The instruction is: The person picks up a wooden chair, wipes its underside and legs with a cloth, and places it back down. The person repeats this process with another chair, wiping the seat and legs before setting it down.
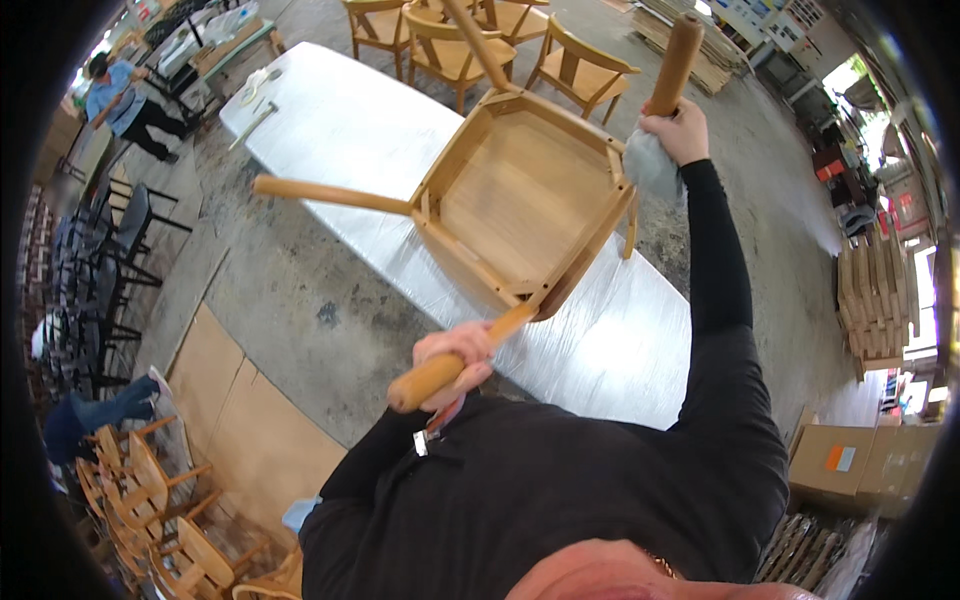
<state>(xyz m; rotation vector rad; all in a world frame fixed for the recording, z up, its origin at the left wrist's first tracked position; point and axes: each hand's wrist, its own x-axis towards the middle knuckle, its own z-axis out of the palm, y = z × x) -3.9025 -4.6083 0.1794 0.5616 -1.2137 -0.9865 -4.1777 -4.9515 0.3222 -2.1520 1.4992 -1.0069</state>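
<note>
A light wooden chair is upside down on the long, silver-covered table, its legs pointing up and outward. My left hand is closed round the near chair leg, below its rounded end. At the right, my right hand wraps round another leg with a grey cloth bunched in it against the wood. A third leg juts out to the left, and a fourth rises toward the far side.
Toward the table's far left end lies a small long-handled tool. Several wooden chairs stand beyond the table. Dark chairs and a person in blue are at the left. More wooden chairs crowd the lower left; a cardboard box sits lower right.
</note>
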